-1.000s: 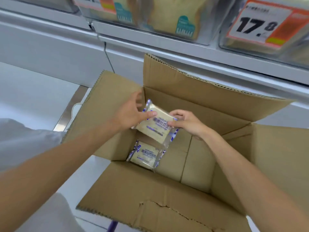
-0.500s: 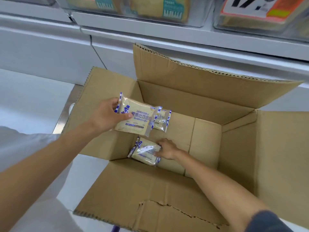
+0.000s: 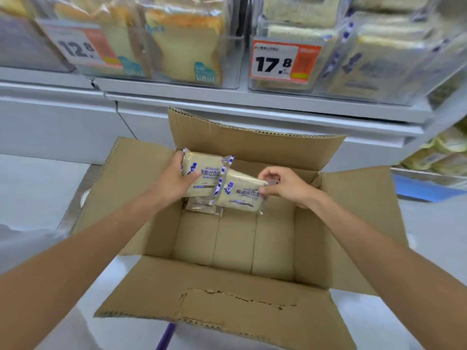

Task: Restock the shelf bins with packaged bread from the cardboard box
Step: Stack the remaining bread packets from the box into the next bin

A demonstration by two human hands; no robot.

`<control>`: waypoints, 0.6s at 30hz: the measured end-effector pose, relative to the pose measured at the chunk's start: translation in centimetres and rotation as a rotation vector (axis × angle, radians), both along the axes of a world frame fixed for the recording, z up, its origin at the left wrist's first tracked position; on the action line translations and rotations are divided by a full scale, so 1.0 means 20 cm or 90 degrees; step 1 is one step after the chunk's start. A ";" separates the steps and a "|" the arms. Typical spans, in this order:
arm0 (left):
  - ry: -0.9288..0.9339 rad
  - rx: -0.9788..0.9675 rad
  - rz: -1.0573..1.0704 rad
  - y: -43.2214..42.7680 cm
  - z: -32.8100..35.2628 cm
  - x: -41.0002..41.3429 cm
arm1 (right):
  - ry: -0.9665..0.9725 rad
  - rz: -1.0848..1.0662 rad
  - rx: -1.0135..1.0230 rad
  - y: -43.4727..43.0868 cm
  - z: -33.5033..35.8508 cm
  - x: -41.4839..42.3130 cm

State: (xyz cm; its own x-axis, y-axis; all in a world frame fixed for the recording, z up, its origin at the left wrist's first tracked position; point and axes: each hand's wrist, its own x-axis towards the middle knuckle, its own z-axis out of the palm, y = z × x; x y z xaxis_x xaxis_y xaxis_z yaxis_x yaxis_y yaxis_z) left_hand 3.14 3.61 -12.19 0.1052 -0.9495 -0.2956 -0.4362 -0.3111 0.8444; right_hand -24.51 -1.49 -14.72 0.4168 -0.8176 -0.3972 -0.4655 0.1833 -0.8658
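Note:
An open cardboard box [image 3: 255,294] stands below the shelf, its flaps spread out. My left hand [image 3: 174,180] grips a bread packet [image 3: 206,173] with blue and white print above the box's far side; a second packet [image 3: 202,207] shows beneath it, and I cannot tell whether the hand holds that one too. My right hand [image 3: 283,185] pinches the right end of another bread packet [image 3: 240,195], held beside the first. The box floor below looks bare. Clear shelf bins [image 3: 328,92] above hold bread of the same blue print.
A clear bin [image 3: 227,83] with sliced toast loaves stands left of a 17.8 price tag [image 3: 284,61]; a 12.8 price tag [image 3: 80,48] is further left. White shelf front [image 3: 75,122] runs behind the box. More packaged goods [image 3: 439,150] sit low at the right.
My right hand has lifted the packet from the box floor up beside the one in my left hand. The view has tilted upward, showing more of the shelf bins.

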 end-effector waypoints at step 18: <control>0.014 -0.374 -0.058 -0.53 1.05 -1.05 | -0.179 -0.375 -0.371 -0.22 1.15 -0.52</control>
State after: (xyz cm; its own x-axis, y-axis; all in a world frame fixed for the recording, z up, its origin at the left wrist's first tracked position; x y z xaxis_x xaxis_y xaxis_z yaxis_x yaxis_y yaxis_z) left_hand -17.79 -6.98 8.87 0.0156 -0.9596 0.2808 -0.4193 0.2487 0.8731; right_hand -34.88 -5.90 8.32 -0.1171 -0.9716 0.2055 -0.1901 -0.1812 -0.9649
